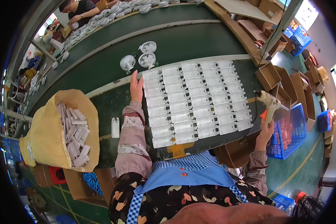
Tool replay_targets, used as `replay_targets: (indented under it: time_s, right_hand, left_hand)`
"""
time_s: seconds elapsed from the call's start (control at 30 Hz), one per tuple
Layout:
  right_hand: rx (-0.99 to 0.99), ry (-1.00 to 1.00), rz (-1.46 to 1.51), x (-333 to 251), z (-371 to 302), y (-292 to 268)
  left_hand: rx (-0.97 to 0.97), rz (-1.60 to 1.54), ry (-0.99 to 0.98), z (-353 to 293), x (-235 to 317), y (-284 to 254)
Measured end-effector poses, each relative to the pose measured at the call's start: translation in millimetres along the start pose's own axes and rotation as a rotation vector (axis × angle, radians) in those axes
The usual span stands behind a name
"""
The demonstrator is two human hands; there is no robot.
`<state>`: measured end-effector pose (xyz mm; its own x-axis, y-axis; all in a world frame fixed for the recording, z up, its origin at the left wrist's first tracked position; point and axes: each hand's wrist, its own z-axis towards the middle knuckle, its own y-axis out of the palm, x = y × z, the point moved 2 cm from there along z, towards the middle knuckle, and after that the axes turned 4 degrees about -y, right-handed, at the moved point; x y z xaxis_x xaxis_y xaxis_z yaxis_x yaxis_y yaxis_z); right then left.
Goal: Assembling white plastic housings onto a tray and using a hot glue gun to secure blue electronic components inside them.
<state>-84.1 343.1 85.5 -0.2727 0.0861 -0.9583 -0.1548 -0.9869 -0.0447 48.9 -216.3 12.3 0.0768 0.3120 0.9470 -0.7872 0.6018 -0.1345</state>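
Observation:
My right hand is wrapped round the handle of a hot glue gun, held off the right end of the bench with its nozzle toward the upper left. Rows of white plastic casings lie side by side on the dark bench, forming a large block. My left hand rests at the upper left corner of this block, its fingers stretched out and apart; I cannot tell whether it touches the casings. A single white casing lies apart, left of my left forearm. Just beyond my left fingertips are three small white round fan heads.
An open yellow-brown sack full of white parts stands at the left. Beyond the bench runs a green conveyor belt, with heaped white fans and a person working behind. Cardboard boxes and a blue crate stand at the right.

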Motion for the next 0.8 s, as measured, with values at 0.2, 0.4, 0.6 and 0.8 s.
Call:
replay_targets:
  time_s: [0.2,0.4,0.6,0.8]
  right_hand:
    - [0.037,0.006,-0.074,4,-1,-12]
    - [0.065,-0.008,-0.069,14,8,-5]
    - [0.069,0.019,-0.032,16,8,-10]
    - [0.033,0.04,-0.046,13,5,-8]
  left_hand:
    - [-0.069,0.054,0.091,21,-18,29]
    - [-0.112,0.036,0.086,17,-16,29]
    - [-0.139,0.019,0.042,9,-7,43]
    - [-0.129,0.01,0.048,6,-9,40]
